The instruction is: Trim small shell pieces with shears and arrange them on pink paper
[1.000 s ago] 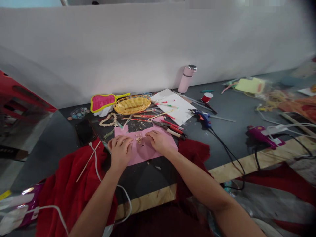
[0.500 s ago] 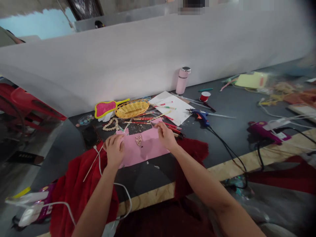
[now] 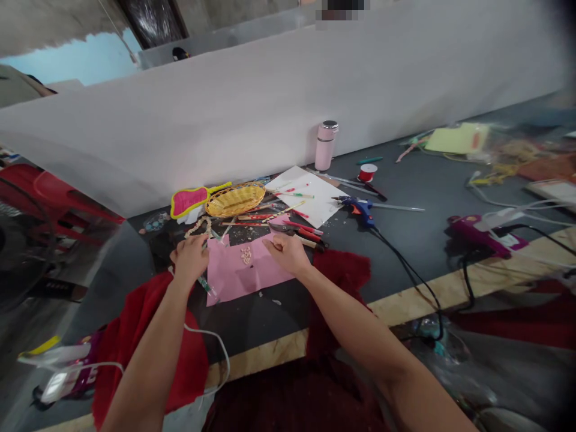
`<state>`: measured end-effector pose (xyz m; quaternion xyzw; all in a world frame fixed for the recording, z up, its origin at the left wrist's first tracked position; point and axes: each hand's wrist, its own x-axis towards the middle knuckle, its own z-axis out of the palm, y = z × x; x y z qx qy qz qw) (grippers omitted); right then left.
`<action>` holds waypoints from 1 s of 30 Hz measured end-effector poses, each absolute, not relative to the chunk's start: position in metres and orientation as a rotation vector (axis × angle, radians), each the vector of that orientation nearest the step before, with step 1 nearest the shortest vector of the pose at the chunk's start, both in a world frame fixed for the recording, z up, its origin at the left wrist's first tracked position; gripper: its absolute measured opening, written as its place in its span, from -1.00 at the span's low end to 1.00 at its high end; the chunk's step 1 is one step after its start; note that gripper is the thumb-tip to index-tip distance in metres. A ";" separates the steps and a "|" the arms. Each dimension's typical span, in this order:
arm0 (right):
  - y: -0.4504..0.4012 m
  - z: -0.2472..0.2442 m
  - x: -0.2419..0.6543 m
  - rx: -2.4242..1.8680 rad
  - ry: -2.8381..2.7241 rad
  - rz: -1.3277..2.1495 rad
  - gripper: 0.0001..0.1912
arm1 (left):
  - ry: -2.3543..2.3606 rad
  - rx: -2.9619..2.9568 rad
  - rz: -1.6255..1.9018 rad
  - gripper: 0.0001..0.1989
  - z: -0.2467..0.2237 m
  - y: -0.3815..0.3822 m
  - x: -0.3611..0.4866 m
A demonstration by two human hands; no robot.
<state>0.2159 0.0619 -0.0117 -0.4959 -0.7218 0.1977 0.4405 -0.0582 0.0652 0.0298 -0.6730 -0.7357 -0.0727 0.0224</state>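
A pink sheet of paper point(image 3: 252, 282) lies on the dark table with a small heap of pale, bead-like bits point(image 3: 245, 255) on it. My right hand point(image 3: 288, 253) pinches the paper's upper right edge between thumb and bent fingers. At the sheet's left edge is my left hand point(image 3: 189, 259), palm down with fingers loosely bent and apart; its underside is hidden. Just beyond it sits a beaded heart point(image 3: 200, 226). Pliers point(image 3: 281, 227) and several red-handled tools point(image 3: 303, 230) lie right behind my right hand.
Farther back stand a wicker basket point(image 3: 234, 200), a pink-and-yellow hand mirror shape point(image 3: 189, 203), white paper point(image 3: 310, 195) and a pink flask point(image 3: 326, 146). A blue glue gun point(image 3: 360, 210) with its cord lies right. Red cloth point(image 3: 148, 336) drapes the front edge, near a white cable point(image 3: 220, 342).
My left hand has shifted left, off the paper's edge toward the heart. My right hand has slid slightly inward along the top edge. The view has turned a little.
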 end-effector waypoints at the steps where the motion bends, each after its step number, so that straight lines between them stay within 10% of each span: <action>1: 0.061 -0.012 0.215 -1.224 -1.798 0.486 -0.55 | -2.274 -2.044 -0.261 -0.59 0.036 0.069 -0.065; 30: 0.056 -0.016 0.209 -1.203 -1.972 0.562 -0.61 | -2.542 -2.084 0.396 -0.78 0.035 -0.024 -0.137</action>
